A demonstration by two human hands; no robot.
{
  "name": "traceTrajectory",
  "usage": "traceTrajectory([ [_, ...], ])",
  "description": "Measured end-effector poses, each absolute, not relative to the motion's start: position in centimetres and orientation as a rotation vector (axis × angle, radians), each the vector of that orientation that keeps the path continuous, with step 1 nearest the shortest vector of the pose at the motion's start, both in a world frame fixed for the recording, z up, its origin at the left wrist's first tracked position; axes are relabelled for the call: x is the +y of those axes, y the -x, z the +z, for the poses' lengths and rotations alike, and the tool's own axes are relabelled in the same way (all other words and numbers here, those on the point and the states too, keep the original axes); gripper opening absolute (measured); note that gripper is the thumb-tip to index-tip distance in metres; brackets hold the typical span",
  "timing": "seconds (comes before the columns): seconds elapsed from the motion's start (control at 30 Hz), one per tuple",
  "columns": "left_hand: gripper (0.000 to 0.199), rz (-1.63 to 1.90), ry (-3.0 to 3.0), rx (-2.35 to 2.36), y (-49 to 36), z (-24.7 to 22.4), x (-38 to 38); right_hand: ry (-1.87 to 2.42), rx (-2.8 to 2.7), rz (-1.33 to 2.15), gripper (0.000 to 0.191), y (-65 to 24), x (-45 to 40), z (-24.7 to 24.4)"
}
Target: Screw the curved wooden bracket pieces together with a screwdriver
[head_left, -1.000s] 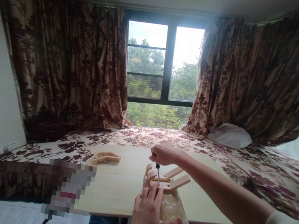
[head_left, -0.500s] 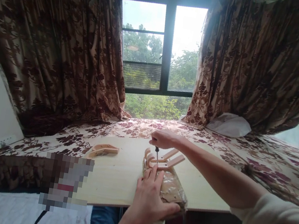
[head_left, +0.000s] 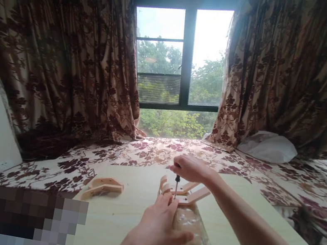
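My right hand [head_left: 191, 169] is closed in a fist around the dark handle of a screwdriver [head_left: 176, 186]. Its shaft points straight down at a pale wooden bracket [head_left: 193, 198] with dark screw holes and a curved end. A second, similar wooden piece [head_left: 184, 188] lies just behind it. Both rest on a brown block wrapped in clear plastic [head_left: 194, 235]. My left hand [head_left: 160, 223] lies over the block's near left side, thumb spread away. Its fingertips touch the bracket's edge by the screwdriver tip, where any screw is hidden.
Another angled wooden piece [head_left: 104, 188] with screws lies to the left on the pale board [head_left: 120, 224]. Behind it is a flower-patterned cloth [head_left: 152, 150], with a white plastic bag [head_left: 268, 147] near the curtain. A pixelated patch covers the lower left.
The view has shifted, so the block and hands appear lower and farther right. The screwdriver stays upright on the bracket; my left fingers are bent a little more around its tip.
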State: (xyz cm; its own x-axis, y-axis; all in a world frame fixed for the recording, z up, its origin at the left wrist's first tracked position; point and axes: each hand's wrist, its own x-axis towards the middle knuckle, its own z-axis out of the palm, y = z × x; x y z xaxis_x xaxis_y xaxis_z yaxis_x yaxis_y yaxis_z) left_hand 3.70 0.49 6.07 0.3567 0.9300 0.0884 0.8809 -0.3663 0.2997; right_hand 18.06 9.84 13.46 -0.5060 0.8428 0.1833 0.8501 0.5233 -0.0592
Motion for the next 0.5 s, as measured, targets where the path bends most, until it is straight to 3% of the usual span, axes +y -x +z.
traceTrajectory([
  [0.07,0.061,0.358,-2.417,1.635,-4.0,5.9,1.3,1.393,-2.524,-0.068,0.030,-18.3,9.8,13.0],
  [0.33,0.064,0.259,-2.487,1.642,-4.0,3.0,4.5,1.289,-2.386,0.015,0.027,-18.9,10.7,11.5],
  [0.5,0.041,0.462,-2.855,1.861,-3.5,-1.3,5.1,1.217,-2.350,0.064,0.032,-18.8,11.4,10.8],
])
